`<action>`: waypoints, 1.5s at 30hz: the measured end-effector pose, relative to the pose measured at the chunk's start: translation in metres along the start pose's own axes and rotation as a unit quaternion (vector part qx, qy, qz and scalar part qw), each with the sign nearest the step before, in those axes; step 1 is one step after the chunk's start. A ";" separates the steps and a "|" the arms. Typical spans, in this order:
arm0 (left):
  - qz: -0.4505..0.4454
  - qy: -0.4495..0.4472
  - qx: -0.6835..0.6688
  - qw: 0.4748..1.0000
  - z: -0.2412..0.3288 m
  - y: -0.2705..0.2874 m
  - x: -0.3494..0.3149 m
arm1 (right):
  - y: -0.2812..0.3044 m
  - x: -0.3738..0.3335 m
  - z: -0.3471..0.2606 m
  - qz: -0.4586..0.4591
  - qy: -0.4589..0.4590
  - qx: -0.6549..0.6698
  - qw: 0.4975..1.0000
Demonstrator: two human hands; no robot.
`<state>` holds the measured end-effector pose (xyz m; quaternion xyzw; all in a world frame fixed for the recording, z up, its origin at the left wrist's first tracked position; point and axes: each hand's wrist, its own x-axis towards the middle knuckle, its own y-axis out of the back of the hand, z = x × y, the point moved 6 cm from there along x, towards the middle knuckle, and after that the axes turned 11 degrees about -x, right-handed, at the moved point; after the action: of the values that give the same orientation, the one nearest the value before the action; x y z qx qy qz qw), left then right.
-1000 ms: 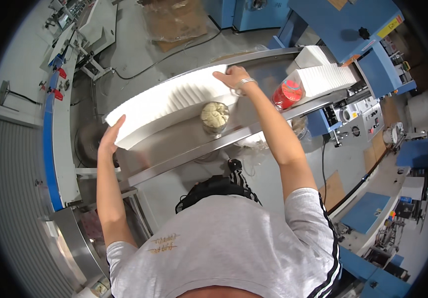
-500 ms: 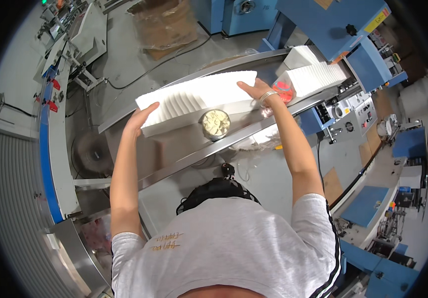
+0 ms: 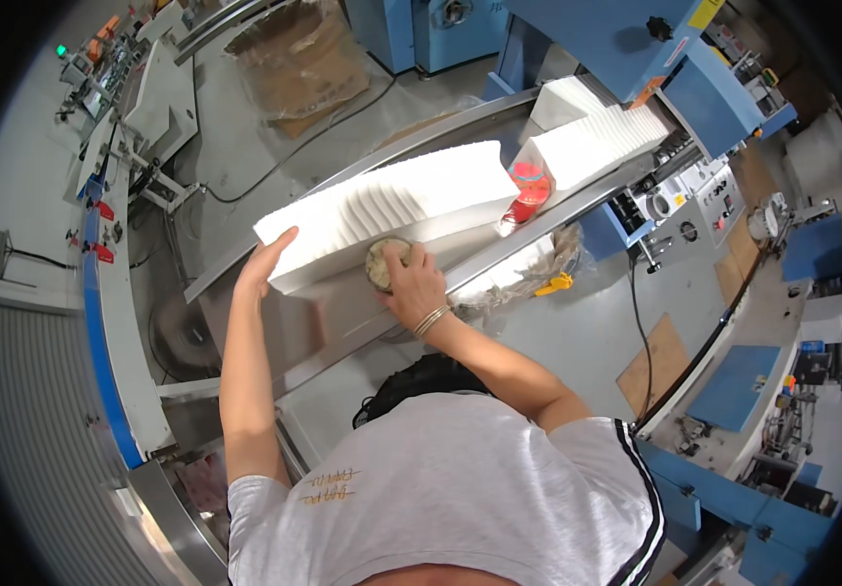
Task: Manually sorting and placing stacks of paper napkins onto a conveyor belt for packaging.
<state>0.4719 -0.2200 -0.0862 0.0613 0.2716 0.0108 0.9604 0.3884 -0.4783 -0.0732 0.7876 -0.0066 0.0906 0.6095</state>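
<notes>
Left grip (image 3: 263,268) spread against white stack (image 3: 391,203) — red container (image 3: 529,186) by far end — right grip (image 3: 419,287) curled round jar (image 3: 379,266).

White stack (image 3: 382,215): matt, paper-like, with a finely ridged top. Trough (image 3: 304,322): smooth bare metal with a dull sheen. The pot (image 3: 379,269) has a pale, crumpled filling; its wall, mostly covered, may be clear plastic. Red pack (image 3: 530,184): glossy plastic. Bangles (image 3: 431,319): shiny metal. Shirt (image 3: 470,459): soft matt cloth. Machine (image 3: 587,44): smooth blue paint. Shutter (image 3: 25,420): ribbed grey metal. Carton (image 3: 299,73): brown cardboard under glossy film.
</notes>
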 end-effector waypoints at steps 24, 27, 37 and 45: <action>0.051 0.032 -0.046 0.997 0.007 -0.003 -0.019 | 0.055 0.260 0.312 -0.037 -0.154 -0.151 0.976; 0.038 0.036 -0.044 0.998 0.014 -0.011 -0.015 | 0.059 0.248 0.310 0.015 -0.120 -0.226 0.966; 0.043 0.014 -0.043 0.998 0.002 0.006 -0.016 | 0.055 0.135 0.181 -0.094 -0.020 -0.065 0.993; 0.023 -0.015 -0.026 0.999 0.005 0.011 -0.035 | 0.038 0.123 0.130 -0.053 0.009 0.012 0.998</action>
<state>0.4446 -0.2111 -0.0626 0.0428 0.2551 0.0391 0.9652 0.5225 -0.6006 -0.0493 0.7931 0.0420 0.0654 0.6041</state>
